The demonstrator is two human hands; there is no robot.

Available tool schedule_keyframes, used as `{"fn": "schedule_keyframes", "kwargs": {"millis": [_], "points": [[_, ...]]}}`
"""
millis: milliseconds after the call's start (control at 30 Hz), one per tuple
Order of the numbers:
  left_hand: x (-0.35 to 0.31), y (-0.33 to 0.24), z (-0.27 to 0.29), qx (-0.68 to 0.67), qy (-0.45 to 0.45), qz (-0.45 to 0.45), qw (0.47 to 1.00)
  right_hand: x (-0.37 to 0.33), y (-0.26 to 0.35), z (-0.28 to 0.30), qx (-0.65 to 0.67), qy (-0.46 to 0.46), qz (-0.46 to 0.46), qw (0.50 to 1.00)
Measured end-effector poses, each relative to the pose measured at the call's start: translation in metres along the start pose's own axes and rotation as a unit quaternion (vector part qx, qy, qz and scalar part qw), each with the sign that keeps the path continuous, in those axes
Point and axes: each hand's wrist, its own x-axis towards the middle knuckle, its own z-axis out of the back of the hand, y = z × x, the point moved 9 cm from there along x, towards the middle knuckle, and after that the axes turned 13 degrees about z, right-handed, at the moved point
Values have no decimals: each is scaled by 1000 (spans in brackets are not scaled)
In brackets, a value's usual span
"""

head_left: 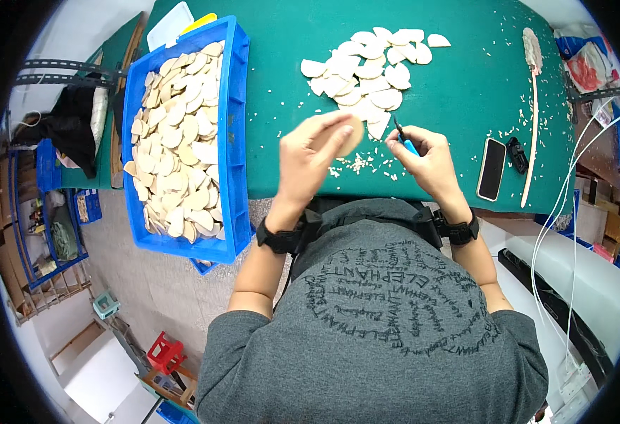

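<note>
Pinched between the thumb and fingers of my left hand (308, 152) is a flat beige half-round piece (353, 136), held above the table. Close to its right, my right hand (427, 161) is closed round a small blue-handled tool (409, 146) with a narrow dark tip pointing away from me; its exact kind is hard to make out. Just beyond both hands lies a loose pile of similar pale half-round pieces (370, 81). Small pale trimmings (359, 165) are scattered on the green table (282, 92) below and between my hands.
A blue crate (234, 141) full of half-round pieces stands at the left, overhanging the table's near edge. To the right lie a phone (492, 169), a small black object (516, 155) and a long stick (534, 120) with a fuzzy head. White cables (571, 169) hang at far right.
</note>
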Motion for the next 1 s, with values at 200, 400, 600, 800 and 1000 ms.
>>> {"fn": "schedule_keyframes", "kwargs": {"millis": [200,400,600,800,1000], "points": [[-8,0,198,247,-502,-62,827,-12,-14,32,13,-39,-51,998],[70,40,17,287,-172,-132,933,-23,-17,51,-2,-67,-46,997],[93,99,-180,385,55,-100,916,-41,-23,76,-11,-104,-84,991],[101,122,-184,413,87,-134,897,-52,-34,91,-18,-113,-98,989],[97,127,-172,413,71,-90,904,-37,-37,81,-7,-97,-74,992]]}}
